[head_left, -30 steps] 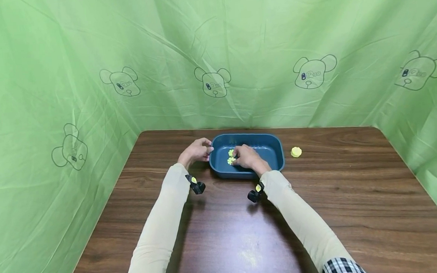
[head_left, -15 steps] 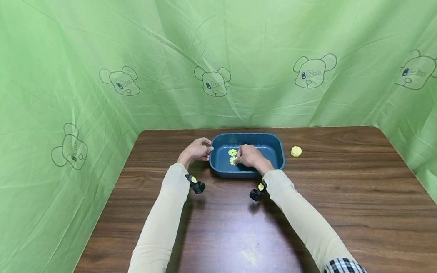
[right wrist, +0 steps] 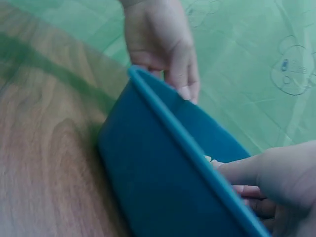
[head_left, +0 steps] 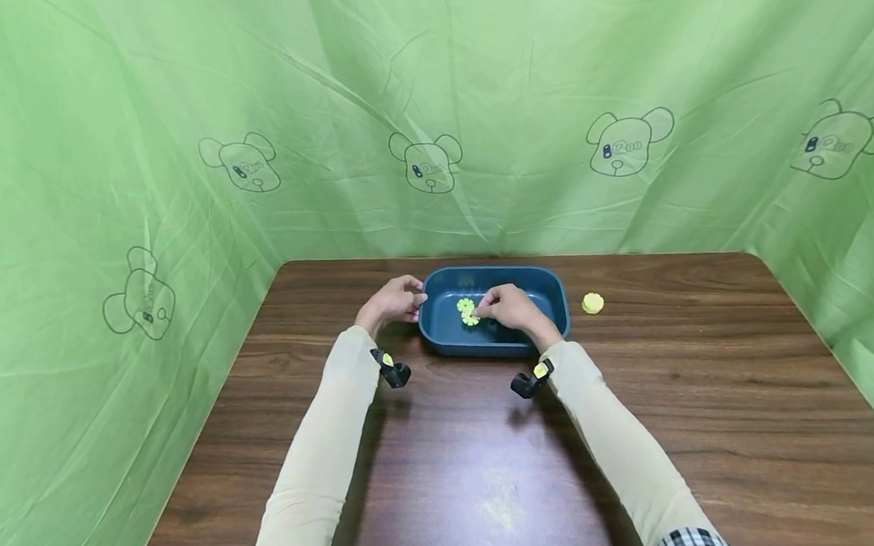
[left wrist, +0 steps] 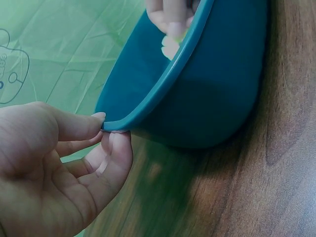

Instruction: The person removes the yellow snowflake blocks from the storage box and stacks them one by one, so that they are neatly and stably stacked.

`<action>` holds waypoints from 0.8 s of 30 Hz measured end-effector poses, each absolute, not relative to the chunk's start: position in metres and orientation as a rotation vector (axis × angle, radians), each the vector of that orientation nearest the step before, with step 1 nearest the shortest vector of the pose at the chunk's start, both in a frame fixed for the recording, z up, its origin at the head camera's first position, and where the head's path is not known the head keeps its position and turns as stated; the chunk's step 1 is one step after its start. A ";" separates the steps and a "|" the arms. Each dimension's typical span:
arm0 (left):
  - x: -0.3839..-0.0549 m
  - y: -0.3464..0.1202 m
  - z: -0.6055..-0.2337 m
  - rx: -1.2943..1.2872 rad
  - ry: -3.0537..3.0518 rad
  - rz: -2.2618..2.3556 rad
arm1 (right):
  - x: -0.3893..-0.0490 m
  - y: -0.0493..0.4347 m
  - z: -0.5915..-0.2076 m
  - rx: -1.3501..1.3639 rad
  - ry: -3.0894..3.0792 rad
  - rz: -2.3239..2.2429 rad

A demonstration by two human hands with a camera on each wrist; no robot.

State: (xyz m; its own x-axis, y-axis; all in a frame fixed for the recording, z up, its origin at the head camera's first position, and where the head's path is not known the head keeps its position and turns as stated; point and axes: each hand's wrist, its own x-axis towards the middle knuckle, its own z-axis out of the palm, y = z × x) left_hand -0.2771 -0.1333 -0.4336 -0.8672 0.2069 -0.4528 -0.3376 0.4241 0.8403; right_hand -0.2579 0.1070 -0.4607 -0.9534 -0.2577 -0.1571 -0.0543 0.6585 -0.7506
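Note:
A blue rectangular basin stands on the wooden table. My left hand pinches its left rim between thumb and fingers, as the left wrist view shows closely. Over the inside of the basin, my right hand pinches a yellow flower-shaped piece at its fingertips. A second yellow flower-shaped piece is just behind that one, inside the basin. In the right wrist view the basin wall hides most of the held piece.
To the right of the basin, a yellow scalloped piece or small stack sits on the brown wooden table. Green cloth with mouse-like drawings hangs behind and beside the table.
My right hand has moved right and lifted somewhat, with the flower-shaped piece at its fingertips. The left hand stays on the rim, and the basin keeps its place.

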 end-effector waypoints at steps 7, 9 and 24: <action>-0.276 -0.133 -0.434 -0.111 2.189 1.456 | -0.258 0.118 -0.452 -0.154 2.602 -1.308; -0.276 -0.133 -0.433 -0.110 2.189 1.459 | -0.258 0.121 -0.449 -0.137 2.601 -1.320; -0.276 -0.134 -0.432 -0.093 2.211 1.428 | -0.259 0.149 -0.430 -0.093 2.612 -1.416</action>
State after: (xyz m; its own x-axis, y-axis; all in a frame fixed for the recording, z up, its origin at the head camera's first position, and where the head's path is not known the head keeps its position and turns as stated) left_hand -0.2759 -0.1340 -0.4323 -0.8717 0.2081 -0.4436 -0.3188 0.4467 0.8360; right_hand -0.2585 0.1490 -0.4295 -0.9838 -0.1348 -0.1181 0.0254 0.5475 -0.8364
